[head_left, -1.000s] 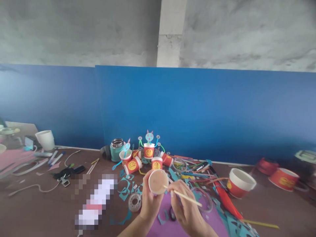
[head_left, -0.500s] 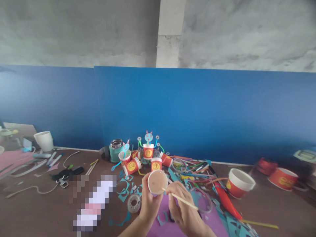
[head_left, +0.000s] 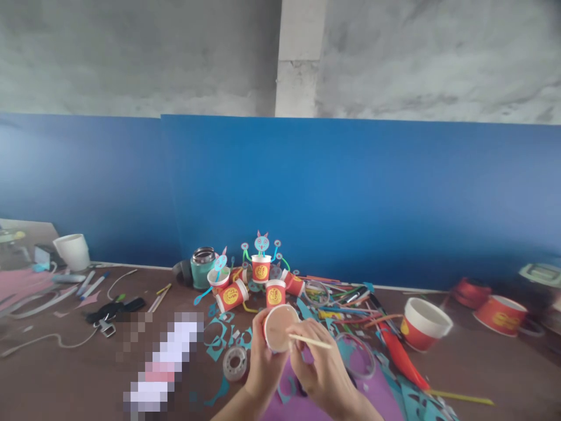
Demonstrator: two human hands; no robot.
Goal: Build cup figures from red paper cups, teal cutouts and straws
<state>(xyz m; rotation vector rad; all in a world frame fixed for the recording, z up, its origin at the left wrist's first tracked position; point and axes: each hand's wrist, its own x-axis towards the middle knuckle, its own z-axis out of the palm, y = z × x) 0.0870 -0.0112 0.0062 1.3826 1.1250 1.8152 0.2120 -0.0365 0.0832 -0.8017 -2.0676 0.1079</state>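
My left hand [head_left: 266,354] is wrapped round a red paper cup [head_left: 280,328], whose round pale tan end faces me. Whether this is the open mouth or the base I cannot tell. Between the fingers of my right hand [head_left: 316,356] is a slim pale stick [head_left: 312,341], its left tip at the tan surface near the cup's rim. Just behind stand and lie several red paper cups with yellow prints, among them an upright cup [head_left: 276,293] and a tipped-over cup [head_left: 232,296]. A blue paper cat-like figure with raised arms [head_left: 262,243] rises from another cup [head_left: 261,272].
Purple paper [head_left: 372,394] lies under my hands, amid blue scraps. Left of them are a tape roll [head_left: 227,364] and a teal flask [head_left: 198,272]. A larger paper bucket [head_left: 425,327], red-handled tool [head_left: 401,355] and yellow stick [head_left: 464,397] lie right. A blue partition [head_left: 350,193] stands behind.
The stick has turned to a flatter angle, its right end higher. My right hand has shifted slightly left and up, and the cup's face has tilted a little.
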